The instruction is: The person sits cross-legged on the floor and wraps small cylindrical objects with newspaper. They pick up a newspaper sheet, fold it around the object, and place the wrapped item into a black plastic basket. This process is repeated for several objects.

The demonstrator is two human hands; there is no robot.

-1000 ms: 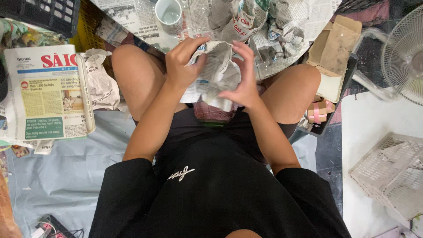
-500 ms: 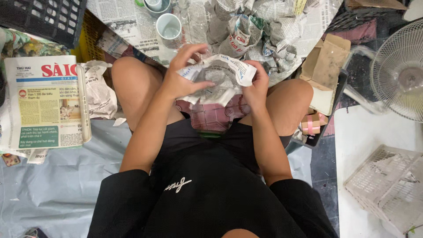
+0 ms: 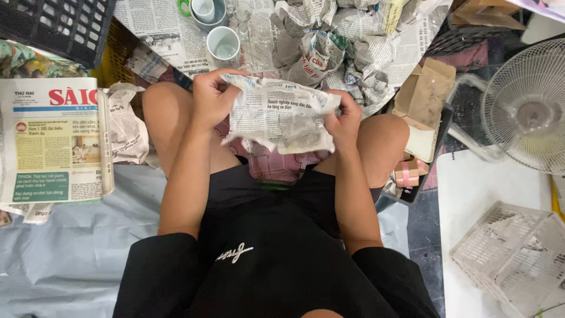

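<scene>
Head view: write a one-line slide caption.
Both hands, left and right, hold a crumpled newspaper sheet above the lap, mugs and wrapped bundles ahead.

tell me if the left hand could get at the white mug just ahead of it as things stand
Probably not right away: the left hand is gripping the crumpled newspaper sheet together with the right hand. The white mug stands close ahead, nothing between them.

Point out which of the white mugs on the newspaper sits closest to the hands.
The lone white mug just beyond the left hand. The other white mug lies farther off at the top edge, nested in a grey cup.
</scene>
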